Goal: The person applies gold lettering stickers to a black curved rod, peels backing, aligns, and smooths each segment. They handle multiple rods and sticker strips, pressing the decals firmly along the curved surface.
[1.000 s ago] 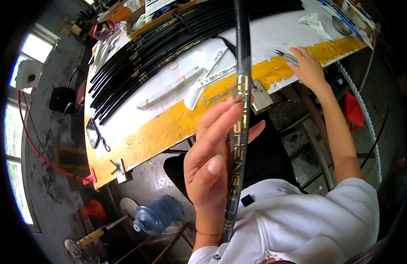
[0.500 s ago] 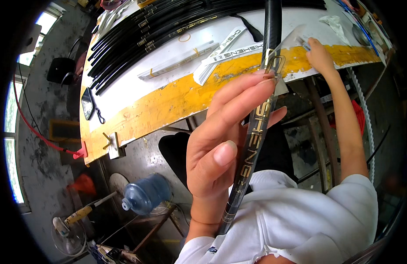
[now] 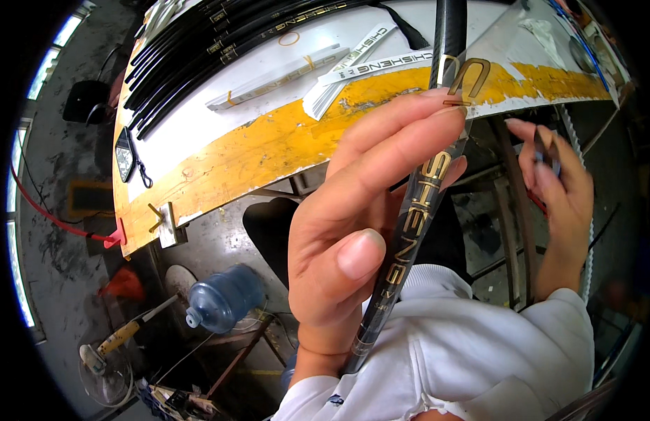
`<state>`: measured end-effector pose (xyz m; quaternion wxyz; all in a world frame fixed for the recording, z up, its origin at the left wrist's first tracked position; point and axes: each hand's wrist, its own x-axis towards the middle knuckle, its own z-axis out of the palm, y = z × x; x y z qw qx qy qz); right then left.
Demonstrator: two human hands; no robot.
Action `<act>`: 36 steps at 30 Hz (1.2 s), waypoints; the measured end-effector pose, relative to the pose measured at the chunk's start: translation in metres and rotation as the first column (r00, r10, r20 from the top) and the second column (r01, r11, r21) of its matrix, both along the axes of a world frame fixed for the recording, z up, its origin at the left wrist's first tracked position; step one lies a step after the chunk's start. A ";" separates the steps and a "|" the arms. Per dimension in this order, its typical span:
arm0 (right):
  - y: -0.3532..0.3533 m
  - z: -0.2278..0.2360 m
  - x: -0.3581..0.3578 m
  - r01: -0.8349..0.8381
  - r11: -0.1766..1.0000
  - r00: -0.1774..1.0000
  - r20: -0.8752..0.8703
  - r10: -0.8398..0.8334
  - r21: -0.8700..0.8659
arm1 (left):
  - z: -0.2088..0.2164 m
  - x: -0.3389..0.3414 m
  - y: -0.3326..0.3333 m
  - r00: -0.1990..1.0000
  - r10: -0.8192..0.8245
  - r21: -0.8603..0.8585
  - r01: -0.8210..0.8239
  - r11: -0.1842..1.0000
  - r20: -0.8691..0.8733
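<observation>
A black tube [image 3: 449, 31] rises steeply in front of me, its lower end against my white shirt. My left hand [image 3: 346, 189] holds it from the left, fingers bent across it and thumb apart. A clear film decal [image 3: 472, 78] with gold letters lies along the tube. Its upper end stands away from the surface, near my left fingertips, and stretches toward the upper right. My right hand [image 3: 560, 179] is apart from the tube, to its right below the table edge, fingers curled round a small dark tool [image 3: 546, 151] too blurred to name.
Several black tubes [image 3: 191, 77] lie side by side on the white-topped table [image 3: 199, 154] with a worn yellow edge. White printed strips [image 3: 346, 74], a banded bundle of clear strips [image 3: 276, 81] and a phone [image 3: 125, 153] lie there too. A blue water jug [image 3: 227, 298] sits lower left.
My right hand has come down and back from over the table, the small tool still in it. The decal's upper end now stands farther off the tube. My left hand keeps its hold.
</observation>
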<state>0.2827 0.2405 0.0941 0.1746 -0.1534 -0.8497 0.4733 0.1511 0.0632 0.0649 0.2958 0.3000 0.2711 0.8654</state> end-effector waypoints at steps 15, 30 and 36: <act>-0.041 0.014 0.010 -0.139 0.986 0.968 0.222 0.115 0.095 | 0.000 0.005 0.005 0.980 0.059 -0.080 -0.075 0.994 -0.188; -0.036 0.020 -0.003 -0.275 0.947 0.960 0.100 0.262 0.165 | 0.000 0.004 0.006 0.972 0.042 -0.070 -0.059 0.996 -0.231; -0.037 0.028 -0.010 -0.292 0.926 0.956 0.104 0.275 0.239 | 0.001 0.007 0.007 0.978 0.063 -0.082 -0.081 0.993 -0.201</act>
